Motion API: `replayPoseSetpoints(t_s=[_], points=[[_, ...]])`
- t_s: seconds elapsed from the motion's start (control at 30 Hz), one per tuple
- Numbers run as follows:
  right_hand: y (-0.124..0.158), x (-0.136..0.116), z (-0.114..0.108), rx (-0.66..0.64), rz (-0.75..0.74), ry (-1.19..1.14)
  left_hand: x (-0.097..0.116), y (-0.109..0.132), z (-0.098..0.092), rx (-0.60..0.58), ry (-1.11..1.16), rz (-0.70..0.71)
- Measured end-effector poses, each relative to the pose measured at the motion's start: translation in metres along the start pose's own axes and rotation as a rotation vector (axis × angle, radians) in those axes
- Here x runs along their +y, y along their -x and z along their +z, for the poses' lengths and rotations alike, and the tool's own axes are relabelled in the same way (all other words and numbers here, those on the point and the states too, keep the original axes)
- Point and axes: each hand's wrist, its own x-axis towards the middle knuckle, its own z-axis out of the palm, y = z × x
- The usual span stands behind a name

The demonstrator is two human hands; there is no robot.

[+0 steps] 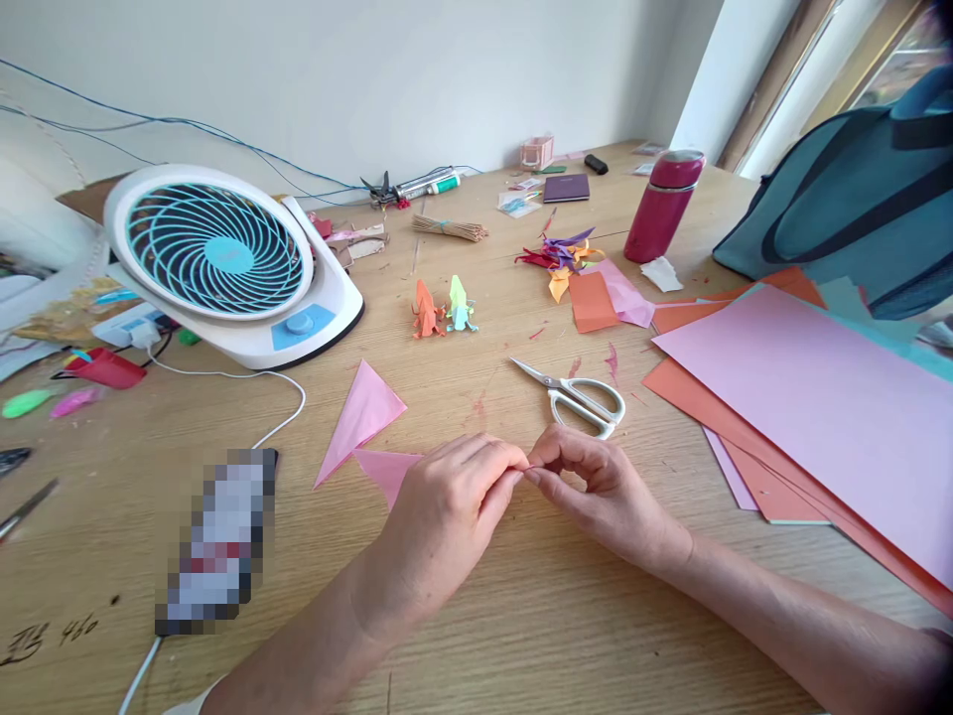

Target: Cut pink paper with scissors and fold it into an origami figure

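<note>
My left hand (pixel 458 501) and my right hand (pixel 600 487) meet over the table, both closed in a pinch with fingertips touching. A tiny reddish edge shows between the fingertips, but what they pinch is mostly hidden. Behind my left hand, a pink paper piece (pixel 387 471) sticks out; whether it lies on the table or is held, I cannot tell. A folded pink paper triangle (pixel 361 417) lies to its left. Just beyond my right hand are scissors (pixel 577 392) with white handles, their blades pointing to the far left.
A white fan (pixel 320 318) stands at the left, with a cabled phone-like item (pixel 219 541) nearer. Two origami figures (pixel 427 310) stand mid-table. Coloured paper sheets (pixel 819 367) are stacked right, near a red bottle (pixel 665 209) and a teal bag (pixel 834 199).
</note>
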Motion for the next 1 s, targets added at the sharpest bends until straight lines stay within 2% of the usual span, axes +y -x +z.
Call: replayPoseSetpoints(t_s=[0.3,0.73,1.0], points=[[0.0001,-0.0002,0.0001,-0.009,0.0,0.009,0.001,0.0001,-0.0025,-0.009,-0.057,-0.008],[0.0007,0.0005,0.0011,0.004,-0.023,-0.006,0.0012,0.0027,-0.0025,0.022,-0.174,0.092],[0.0003,0.0007,-0.0001,0.008,-0.006,-0.002,0.0014,0.0013,-0.0043,0.022,-0.121,0.11]])
